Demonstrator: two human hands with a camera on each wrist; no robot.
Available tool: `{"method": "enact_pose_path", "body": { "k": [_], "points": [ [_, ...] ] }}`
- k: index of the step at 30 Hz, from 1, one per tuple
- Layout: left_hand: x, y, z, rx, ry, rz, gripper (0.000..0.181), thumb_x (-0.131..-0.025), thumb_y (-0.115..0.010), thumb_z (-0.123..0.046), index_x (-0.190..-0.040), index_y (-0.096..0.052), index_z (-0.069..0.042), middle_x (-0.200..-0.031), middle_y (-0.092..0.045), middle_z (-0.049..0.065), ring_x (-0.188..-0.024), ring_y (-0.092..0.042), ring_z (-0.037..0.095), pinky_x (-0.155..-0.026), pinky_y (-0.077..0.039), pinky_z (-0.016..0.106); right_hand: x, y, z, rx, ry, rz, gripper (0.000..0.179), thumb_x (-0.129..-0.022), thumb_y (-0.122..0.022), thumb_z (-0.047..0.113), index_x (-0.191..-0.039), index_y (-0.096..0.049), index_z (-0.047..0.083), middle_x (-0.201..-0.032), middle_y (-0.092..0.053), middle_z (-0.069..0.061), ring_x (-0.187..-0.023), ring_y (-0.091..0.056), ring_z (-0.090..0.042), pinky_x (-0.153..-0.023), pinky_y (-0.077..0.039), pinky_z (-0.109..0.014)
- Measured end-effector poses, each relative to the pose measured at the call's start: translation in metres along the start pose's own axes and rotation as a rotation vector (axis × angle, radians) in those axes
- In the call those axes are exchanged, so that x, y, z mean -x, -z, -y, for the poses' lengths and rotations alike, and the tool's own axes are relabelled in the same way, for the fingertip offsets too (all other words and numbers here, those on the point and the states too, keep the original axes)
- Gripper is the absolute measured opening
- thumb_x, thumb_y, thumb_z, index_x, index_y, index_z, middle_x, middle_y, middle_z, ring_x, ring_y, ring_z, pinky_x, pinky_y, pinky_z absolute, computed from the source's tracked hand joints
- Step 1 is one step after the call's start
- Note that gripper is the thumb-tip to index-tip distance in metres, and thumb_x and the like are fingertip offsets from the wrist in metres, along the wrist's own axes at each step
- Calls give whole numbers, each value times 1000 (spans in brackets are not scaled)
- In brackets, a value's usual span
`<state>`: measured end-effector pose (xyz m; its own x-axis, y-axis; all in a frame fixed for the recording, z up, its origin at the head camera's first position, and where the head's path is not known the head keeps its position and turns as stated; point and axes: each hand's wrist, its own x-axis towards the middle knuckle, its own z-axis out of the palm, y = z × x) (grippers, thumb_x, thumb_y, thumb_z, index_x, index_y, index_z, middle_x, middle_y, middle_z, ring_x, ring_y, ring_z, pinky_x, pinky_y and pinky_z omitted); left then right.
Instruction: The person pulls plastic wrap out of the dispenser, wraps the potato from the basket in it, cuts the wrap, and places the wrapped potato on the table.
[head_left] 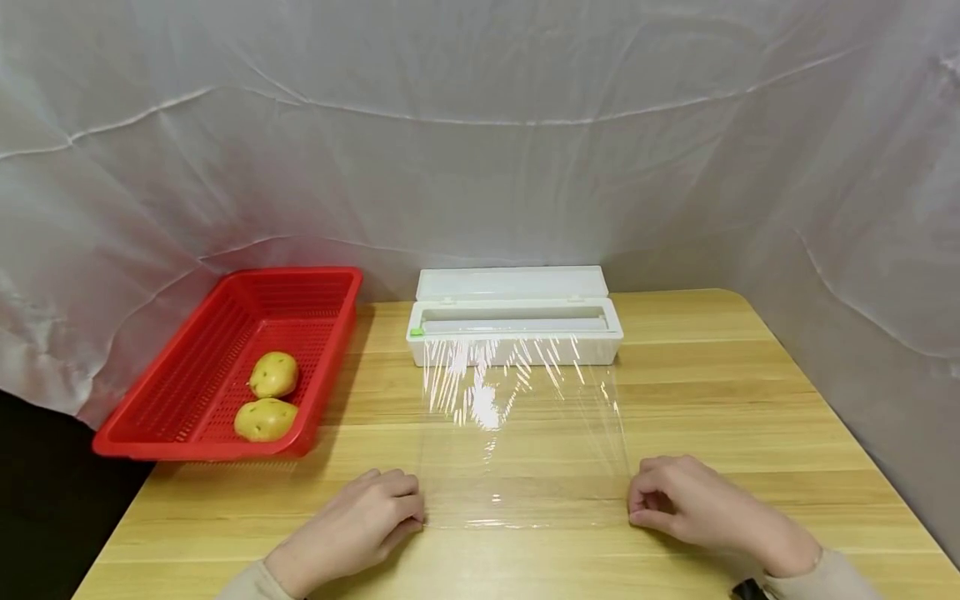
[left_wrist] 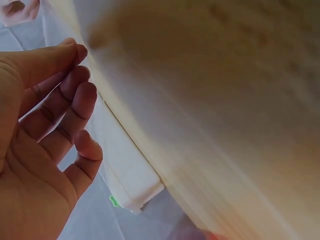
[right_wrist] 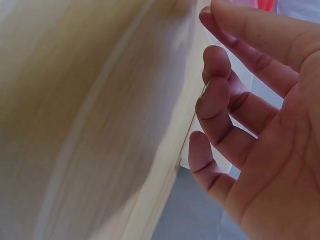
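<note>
A clear sheet of plastic wrap (head_left: 525, 442) stretches toward me from a white wrap dispenser (head_left: 517, 350), whose lid stands open at the back. My left hand (head_left: 367, 517) pinches the sheet's near left corner between thumb and index finger. At the near right corner, my right hand (head_left: 697, 504) pinches the film the same way. Both wrist views show thumb meeting index finger while the other fingers curl loosely. The film spans the two hands, low over the wooden table. A roll (head_left: 517, 326) lies inside the dispenser, with a green piece (head_left: 416, 332) at its front left edge.
To the left stands a red plastic basket (head_left: 330, 367) holding two potatoes, one potato (head_left: 274, 374) behind the other potato (head_left: 266, 420). The wooden table (head_left: 720, 392) ends at grey fabric (head_left: 525, 167) hung behind and at the sides.
</note>
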<state>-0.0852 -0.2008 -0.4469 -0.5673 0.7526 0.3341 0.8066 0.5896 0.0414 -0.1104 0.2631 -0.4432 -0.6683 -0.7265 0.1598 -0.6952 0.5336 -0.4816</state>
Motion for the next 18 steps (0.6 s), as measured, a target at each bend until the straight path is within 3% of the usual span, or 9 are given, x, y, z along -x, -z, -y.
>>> {"method": "enact_pose_path", "body": {
  "k": [5,12,18],
  "points": [
    [0,1,0,-4,-5,3,25,-86,-89,-24,-77,-66,-27,-80,-52,-17,-75,-54,2,-67,-40,20,-1,0,2,49,-1,-7,21,-91,-87,20,-86,-72,33,-82,-57,26,-71,-44,11,-60,-42,-14],
    [0,4,-2,-24,-38,8,26,-82,-90,-20,-72,-68,-28,-73,-49,-17,-67,-48,0,-66,-35,18,2,-4,15,310,13,-24,28,-83,-91,29,-77,-67,41,-78,-49,32,-73,-37,12,-67,-29,-21],
    [4,6,-5,-59,-72,-1,27,-83,-89,-19,-70,-68,-29,-69,-47,-17,-66,-47,1,-67,-40,22,5,-4,20,309,9,-32,28,-84,-91,25,-76,-68,39,-77,-52,31,-70,-37,13,-65,-31,-20]
  ]
}}
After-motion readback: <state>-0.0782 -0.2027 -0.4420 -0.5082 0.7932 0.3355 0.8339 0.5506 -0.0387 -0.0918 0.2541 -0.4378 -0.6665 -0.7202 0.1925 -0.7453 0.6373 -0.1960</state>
